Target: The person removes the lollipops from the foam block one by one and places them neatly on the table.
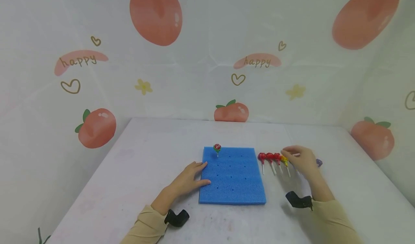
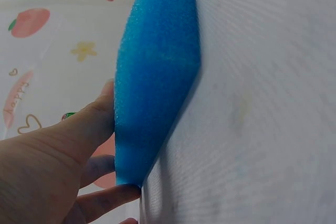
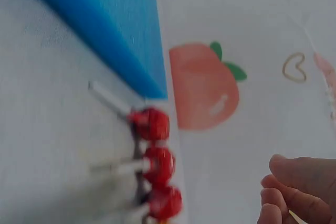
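A blue foam board [image 1: 238,197] with rows of small holes lies flat on the table. One lollipop [image 1: 217,148] in a green and red wrapper stands upright at its far left. My left hand [image 1: 187,181] rests on the board's left edge, thumb and fingers spread; the left wrist view has fingertips against the foam's side. To the board's right lie red lollipops [image 1: 270,156] and a yellow lollipop [image 1: 284,159], their white sticks toward me. Over the right part of this row is my right hand [image 1: 302,160], fingers loosely bent, with nothing visible between them in the right wrist view.
A purple-wrapped lollipop [image 1: 319,162] shows beyond my right hand, which hides part of the row. The white table [image 1: 155,139] meets a patterned cloth backdrop [image 1: 194,82] at the rear. Black wrist mounts [image 1: 176,218] stick out at both sleeves.
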`<state>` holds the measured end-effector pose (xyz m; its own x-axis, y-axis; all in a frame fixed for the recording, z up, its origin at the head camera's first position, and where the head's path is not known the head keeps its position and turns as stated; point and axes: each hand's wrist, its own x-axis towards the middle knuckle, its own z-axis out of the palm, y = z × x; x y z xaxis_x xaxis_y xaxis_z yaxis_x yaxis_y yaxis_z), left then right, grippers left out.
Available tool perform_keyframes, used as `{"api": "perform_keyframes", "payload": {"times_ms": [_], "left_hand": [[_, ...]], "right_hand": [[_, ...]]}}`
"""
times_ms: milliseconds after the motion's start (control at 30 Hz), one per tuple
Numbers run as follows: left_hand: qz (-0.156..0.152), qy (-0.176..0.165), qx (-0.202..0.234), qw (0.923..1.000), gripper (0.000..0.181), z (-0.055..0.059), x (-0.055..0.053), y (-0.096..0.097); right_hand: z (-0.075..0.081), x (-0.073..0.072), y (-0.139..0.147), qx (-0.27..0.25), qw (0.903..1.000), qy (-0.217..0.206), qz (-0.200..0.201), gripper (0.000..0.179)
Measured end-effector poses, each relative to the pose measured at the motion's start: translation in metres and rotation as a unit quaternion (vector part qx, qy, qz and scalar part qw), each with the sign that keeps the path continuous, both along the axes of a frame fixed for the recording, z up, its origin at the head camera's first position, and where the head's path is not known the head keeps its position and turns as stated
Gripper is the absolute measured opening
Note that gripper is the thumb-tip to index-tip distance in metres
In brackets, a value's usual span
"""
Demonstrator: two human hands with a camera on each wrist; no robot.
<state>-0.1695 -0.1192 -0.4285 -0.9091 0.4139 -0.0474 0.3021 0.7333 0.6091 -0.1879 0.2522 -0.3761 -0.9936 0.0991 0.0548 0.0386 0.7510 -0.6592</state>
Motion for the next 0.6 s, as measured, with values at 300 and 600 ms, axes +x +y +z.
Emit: {"api": "perform_keyframes", "payload": {"times_ms": [300, 600], "left_hand": [[-0.003, 0.005, -0.002, 1.0, 0.068, 0.0, 0.0, 0.0], [-0.003, 0.005, -0.004, 1.0, 0.068, -0.001, 0.0, 0.0]], "right_hand": [[-0.003, -0.014, -0.052, -0.057, 0.9959, 0.019, 0.068, 0.031], [-0.012, -0.024, -0.101, -0.083, 0.9898, 0.022, 0.114, 0.024]]}}
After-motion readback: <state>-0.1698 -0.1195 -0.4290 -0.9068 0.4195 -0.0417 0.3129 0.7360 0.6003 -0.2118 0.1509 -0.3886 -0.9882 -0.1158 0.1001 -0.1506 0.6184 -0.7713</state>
